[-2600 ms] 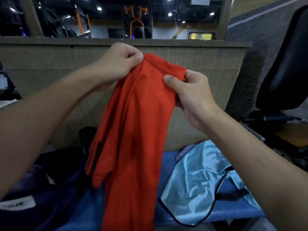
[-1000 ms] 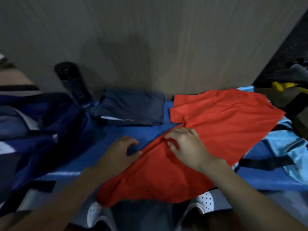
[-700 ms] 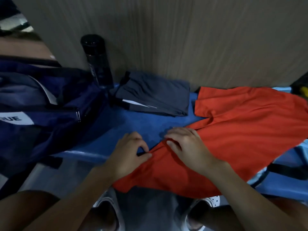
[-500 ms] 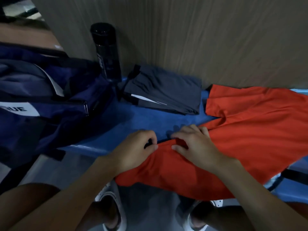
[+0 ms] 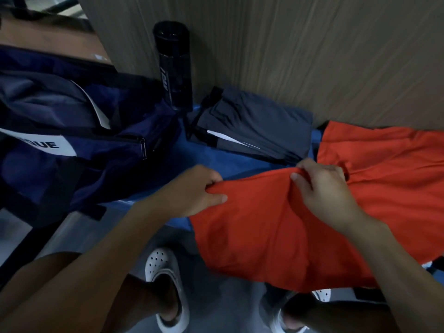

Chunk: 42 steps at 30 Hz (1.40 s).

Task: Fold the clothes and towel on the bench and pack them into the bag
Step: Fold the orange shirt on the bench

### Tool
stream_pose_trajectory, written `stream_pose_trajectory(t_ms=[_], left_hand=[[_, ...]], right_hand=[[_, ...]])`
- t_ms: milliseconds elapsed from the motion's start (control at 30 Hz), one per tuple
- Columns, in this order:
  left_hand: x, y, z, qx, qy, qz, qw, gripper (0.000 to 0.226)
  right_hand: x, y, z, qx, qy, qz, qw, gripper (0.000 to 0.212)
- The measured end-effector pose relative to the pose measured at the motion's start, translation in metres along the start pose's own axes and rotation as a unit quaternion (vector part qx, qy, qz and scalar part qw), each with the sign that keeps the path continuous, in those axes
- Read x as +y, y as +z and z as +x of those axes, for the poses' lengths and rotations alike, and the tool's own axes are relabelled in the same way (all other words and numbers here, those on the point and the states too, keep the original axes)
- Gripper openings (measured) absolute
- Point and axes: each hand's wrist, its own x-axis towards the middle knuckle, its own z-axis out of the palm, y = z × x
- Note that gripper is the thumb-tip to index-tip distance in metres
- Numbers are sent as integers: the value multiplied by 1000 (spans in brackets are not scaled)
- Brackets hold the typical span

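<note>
An orange-red garment (image 5: 300,227) lies spread over the blue bench (image 5: 206,162), its near part hanging off the front edge. My left hand (image 5: 194,191) pinches its left edge between thumb and fingers. My right hand (image 5: 322,188) grips the same edge further right and lifts a fold of it. A folded dark grey garment (image 5: 254,131) lies at the back against the wall. The navy bag (image 5: 79,140) with a white label sits on the left, its zip open.
A black bottle (image 5: 174,66) stands upright against the wooden wall (image 5: 300,51) between the bag and the grey garment. Below the bench edge are my legs and white clogs (image 5: 164,280) on the grey floor.
The garment went from hanging in front of me to lying on the bench. Both hands now pinch and raise its left edge, spread further apart than half a second ago.
</note>
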Motion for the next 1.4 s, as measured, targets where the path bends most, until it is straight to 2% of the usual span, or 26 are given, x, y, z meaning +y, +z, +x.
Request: stream_pose_trajectory(t_ms=[167,267,367,433,500,567,700,767,867,967,1067,1133,1200,1267,1400], left_hand=[[2,-4,3,171,-7,-108,979,18],[7,-10,2,213,-4,-161,964,21],[8,-13,-2,198,-16,-169,965,22],[10,-10,-3,179,-27,-179,967,25],[17,-7,-6,142,-20,-197,970,29],[22,-4,-8,103,-3,-212,972,34],[25,-1,-9,62,13,-229,971,47],[24,0,-10,47,12,-254,966,50],[22,-1,-10,29,1,-288,957,46],[10,-8,-5,41,-19,-232,972,19],[-10,-10,-6,48,-34,-83,995,3],[-14,-4,-12,-14,-37,-6,999,13],[-13,5,-16,-75,-21,34,996,23],[-12,12,-18,-99,-3,86,991,30],[-10,21,-25,-119,18,158,980,37]], right_hand=[[0,-2,4,35,38,-26,998,15],[-6,-4,5,64,79,-37,994,11],[-9,-5,5,82,98,-62,990,24],[-16,-4,3,69,36,-51,996,41],[-33,-2,2,55,-35,38,997,46],[-50,3,1,31,-70,142,987,46],[-65,15,-1,-24,-67,305,950,56],[-67,16,1,-43,-52,325,943,47],[-70,13,3,-53,-48,322,944,12],[-66,7,3,-68,-49,352,932,15],[-61,1,-2,-105,-32,403,909,11],[-58,0,-7,-130,-27,416,900,11],[-56,-2,-10,-134,-33,420,897,21],[-54,-3,-13,-127,-34,416,900,29],[-51,-6,-15,-116,-24,417,901,30]])
